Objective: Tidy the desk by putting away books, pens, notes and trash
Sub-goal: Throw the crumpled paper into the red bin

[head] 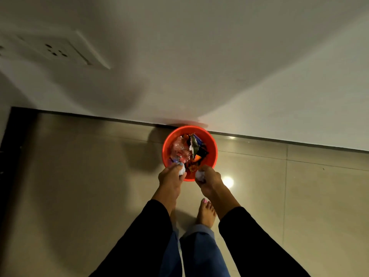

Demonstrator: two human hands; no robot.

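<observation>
On a glossy beige tiled floor [279, 196], against a pale wall [199, 66] bearing one socket plate [54, 50], stands one red bin [212, 148] of wrappers [196, 150]. Two white paper wads show, one per hand. Both arms reach down over its near rim: left hand [171, 176] curls around one wad [182, 171], right hand [209, 178] around the other wad [200, 175].

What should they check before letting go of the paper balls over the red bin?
1. Left hand holds a crumpled paper ball: ok.
2. Right hand holds another paper ball: ok.
3. Both hands above the red bin's near rim: ok, though barely.
4. Bin stands upright on the floor, by the wall: ok.
5. Room left above the wrappers: cannot tell.
</observation>
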